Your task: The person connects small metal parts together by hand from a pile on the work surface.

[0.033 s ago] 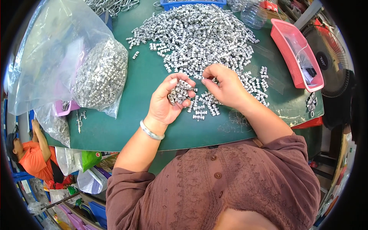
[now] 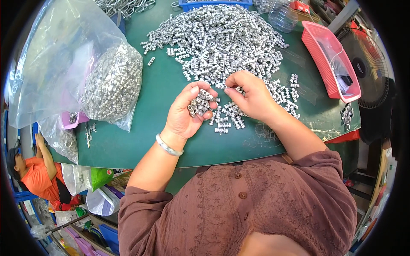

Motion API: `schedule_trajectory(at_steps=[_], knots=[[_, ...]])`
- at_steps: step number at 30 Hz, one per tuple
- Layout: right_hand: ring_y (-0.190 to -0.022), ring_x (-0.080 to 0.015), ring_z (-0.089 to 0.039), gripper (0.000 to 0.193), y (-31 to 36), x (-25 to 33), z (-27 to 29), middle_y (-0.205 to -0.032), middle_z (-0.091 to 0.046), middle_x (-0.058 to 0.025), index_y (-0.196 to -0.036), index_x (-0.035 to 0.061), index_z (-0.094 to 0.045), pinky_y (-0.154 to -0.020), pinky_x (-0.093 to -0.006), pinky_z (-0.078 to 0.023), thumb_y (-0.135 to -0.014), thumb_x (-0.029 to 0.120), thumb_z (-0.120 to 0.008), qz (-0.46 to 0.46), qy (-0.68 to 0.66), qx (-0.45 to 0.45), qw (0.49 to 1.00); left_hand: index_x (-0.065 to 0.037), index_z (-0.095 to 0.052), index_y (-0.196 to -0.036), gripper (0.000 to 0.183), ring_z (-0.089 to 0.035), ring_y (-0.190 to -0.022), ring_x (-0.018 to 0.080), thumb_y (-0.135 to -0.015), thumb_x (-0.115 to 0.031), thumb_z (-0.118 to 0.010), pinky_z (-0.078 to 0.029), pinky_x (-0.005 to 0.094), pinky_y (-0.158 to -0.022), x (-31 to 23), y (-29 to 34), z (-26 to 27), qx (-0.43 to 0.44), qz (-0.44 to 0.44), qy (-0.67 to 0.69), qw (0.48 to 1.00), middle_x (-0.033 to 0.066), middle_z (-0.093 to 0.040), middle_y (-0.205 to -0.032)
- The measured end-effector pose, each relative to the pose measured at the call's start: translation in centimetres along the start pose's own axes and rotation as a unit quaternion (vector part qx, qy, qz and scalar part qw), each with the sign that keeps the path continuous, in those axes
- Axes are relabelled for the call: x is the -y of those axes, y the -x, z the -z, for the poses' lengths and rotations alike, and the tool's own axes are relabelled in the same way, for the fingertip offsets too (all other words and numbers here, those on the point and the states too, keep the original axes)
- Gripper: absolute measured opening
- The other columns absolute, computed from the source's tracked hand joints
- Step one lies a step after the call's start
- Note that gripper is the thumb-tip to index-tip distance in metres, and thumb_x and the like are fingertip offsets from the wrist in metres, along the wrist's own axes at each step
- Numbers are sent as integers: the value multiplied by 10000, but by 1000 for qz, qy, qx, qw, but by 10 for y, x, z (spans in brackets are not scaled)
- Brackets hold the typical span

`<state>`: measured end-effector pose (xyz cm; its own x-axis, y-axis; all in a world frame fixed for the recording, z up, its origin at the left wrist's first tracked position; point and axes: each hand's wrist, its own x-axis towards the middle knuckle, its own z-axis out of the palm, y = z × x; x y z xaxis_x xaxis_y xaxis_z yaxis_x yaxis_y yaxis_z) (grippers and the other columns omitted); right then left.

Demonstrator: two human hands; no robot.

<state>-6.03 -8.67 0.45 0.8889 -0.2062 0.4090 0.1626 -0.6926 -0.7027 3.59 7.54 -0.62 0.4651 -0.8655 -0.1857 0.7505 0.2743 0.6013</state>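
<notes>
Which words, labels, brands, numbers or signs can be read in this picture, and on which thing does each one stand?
None can be read clearly.
Black fan: pale marking on its hub, too small to read.
Green bag: small mark, too small to make out.
Silver pieces in the left hand: no writing visible.
</notes>
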Motion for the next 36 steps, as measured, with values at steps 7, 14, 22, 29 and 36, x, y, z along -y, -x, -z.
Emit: schedule_trajectory(at_steps=[7, 14, 22, 29, 36], knots=[[-729, -264, -496, 180, -5, 8, 1, -754, -518, -72, -732, 41, -491, -639, -349, -397, -628, -36, -617, 171, 4, -35, 985, -108, -521, -919, 169, -520, -632, 142, -823, -240, -562, -394, 202, -483, 4, -1, -2, -28, 18, -111, 993, 55, -561, -793], [-779, -264, -510, 195, -3, 12, -2, -796, -527, -80, -748, 34, -501, -692, -339, -416, -616, -47, -618, 216, -1, -48, 975, -98, -534, -954, 138, -509, -628, 128, -833, -163, -545, -383, 198, -480, 5, 0, -3, -29, 21, -122, 992, 38, -553, -778], [-861, -263, -484, 161, -1, -7, -8, -870, -520, -76, -768, 40, -552, -745, -370, -381, -643, 77, -647, 126, 79, -5, 989, -89, -539, -956, 127, -514, -666, 129, -840, -139, -531, -389, 210, -511, 4, 0, -3, 0, 5, -92, 996, 43, -561, -790], [-835, -215, -461, 100, 1, -5, -14, -805, -509, -35, -680, 80, -610, -736, -348, -345, -682, 180, -618, 87, 215, 95, 968, -70, -526, -955, 126, -518, -690, 158, -844, -125, -505, -399, 230, -511, 4, -2, 6, 48, 4, -25, 999, 67, -559, -836], [-833, -219, -464, 111, 0, -12, -11, -809, -512, -32, -744, 68, -600, -740, -347, -341, -671, 149, -623, 69, 209, 90, 971, -67, -518, -935, 155, -529, -756, 224, -813, -156, -485, -439, 259, -529, 0, -4, 8, 41, -3, 48, 998, 116, -546, -911]])
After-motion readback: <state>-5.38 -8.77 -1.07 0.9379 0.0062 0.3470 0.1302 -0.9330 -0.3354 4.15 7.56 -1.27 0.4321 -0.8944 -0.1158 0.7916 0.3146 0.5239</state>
